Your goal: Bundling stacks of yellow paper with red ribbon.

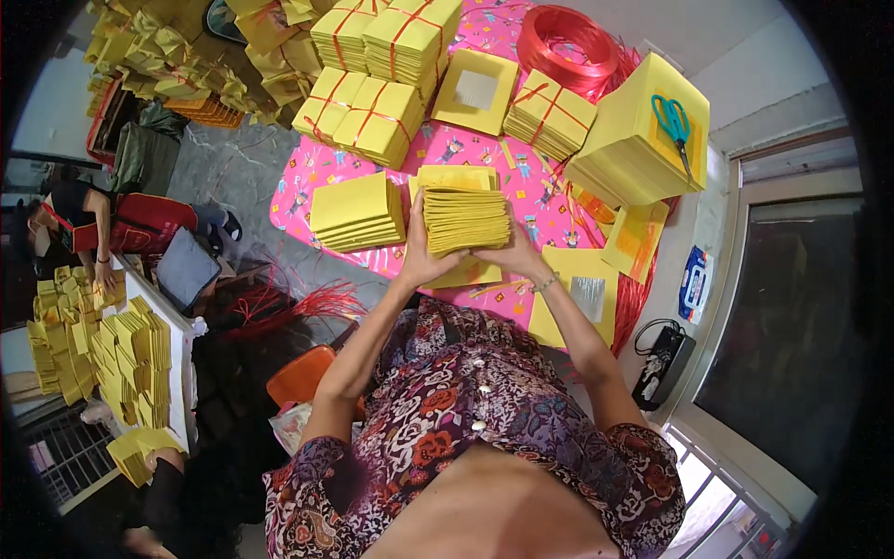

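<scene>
Between my two hands is a thick stack of yellow paper (pixel 466 222), its layered edges facing me. My left hand (pixel 424 250) presses against its left side, fingers wrapped along it. At the lower right corner, my right hand (pixel 514 253) grips the same stack, its fingers partly hidden. Under and behind it lie more yellow sheets (pixel 456 175) on the pink patterned tablecloth (pixel 433 149). A low pile of yellow paper (pixel 356 212) rests just left of my left hand. Right of my right wrist lies a yellow sheet with a silver square (pixel 587 296).
Bundles tied with red ribbon (pixel 363 110) stand at the back, beside a red ribbon coil (pixel 568 54). Teal scissors (pixel 672 123) lie on a tall yellow stack (pixel 619 140) at right. Two other people work at a white table (pixel 186 373) on the left.
</scene>
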Available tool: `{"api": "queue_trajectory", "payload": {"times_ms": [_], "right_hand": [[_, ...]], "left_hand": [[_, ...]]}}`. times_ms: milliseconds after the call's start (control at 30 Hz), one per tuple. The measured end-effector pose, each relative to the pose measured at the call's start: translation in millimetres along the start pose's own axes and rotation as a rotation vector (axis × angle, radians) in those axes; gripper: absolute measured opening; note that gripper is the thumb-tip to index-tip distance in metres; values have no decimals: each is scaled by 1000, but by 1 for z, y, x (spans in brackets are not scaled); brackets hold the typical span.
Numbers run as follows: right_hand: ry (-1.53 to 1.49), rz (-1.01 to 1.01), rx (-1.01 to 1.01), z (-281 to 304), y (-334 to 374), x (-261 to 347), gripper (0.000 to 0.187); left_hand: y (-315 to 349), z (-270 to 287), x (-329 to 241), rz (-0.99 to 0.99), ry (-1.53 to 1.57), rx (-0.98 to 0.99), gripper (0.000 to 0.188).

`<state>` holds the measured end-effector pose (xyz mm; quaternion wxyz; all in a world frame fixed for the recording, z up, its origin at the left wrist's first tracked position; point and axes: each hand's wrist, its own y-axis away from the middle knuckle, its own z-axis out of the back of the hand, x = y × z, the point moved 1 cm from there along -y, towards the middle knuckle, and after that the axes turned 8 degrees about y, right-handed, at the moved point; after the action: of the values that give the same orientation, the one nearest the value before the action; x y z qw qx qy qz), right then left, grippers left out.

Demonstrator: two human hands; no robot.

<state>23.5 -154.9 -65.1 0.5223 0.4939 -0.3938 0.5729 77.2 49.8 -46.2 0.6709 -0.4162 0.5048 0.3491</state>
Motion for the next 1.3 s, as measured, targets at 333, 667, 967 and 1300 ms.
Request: {"api": "queue_trajectory", "payload": {"times_ms": [333,667,967,1300], "right_hand": [[-43,-98,43,1,-4,-7,128],[143,-96,126,6,-5,-6,129],[-60,-110,50,5,-3,10,117],[-8,-77,-105,11,-21,58,94]], "left_hand": [[-5,1,-6,-24,40,21,128],[-4,1,-16,62,248,17,130],[-2,13,-5,-85,-115,127,131],[-17,18,-3,67,15,72,112]]}}
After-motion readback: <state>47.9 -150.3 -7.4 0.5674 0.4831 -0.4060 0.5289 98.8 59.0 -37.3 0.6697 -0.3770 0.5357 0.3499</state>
